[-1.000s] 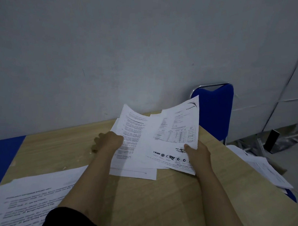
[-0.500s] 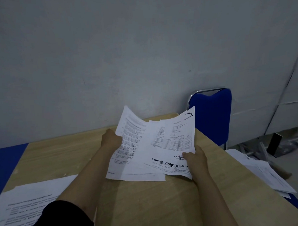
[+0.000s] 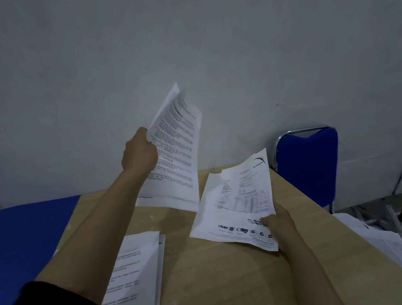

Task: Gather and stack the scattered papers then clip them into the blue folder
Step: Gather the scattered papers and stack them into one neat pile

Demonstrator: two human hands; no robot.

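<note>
pale wooden counter (image 3: 222, 277): gathering; left grip (image 3: 139, 154) clutching white printed sheets (image 3: 175, 157), right grip (image 3: 277, 222) pinching a logo-printed page (image 3: 238, 203); merge both next.

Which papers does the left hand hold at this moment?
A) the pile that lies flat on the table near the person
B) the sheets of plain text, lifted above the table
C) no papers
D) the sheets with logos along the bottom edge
B: the left hand grips the text sheets raised above the table; the right hand holds the logo sheets.
</note>
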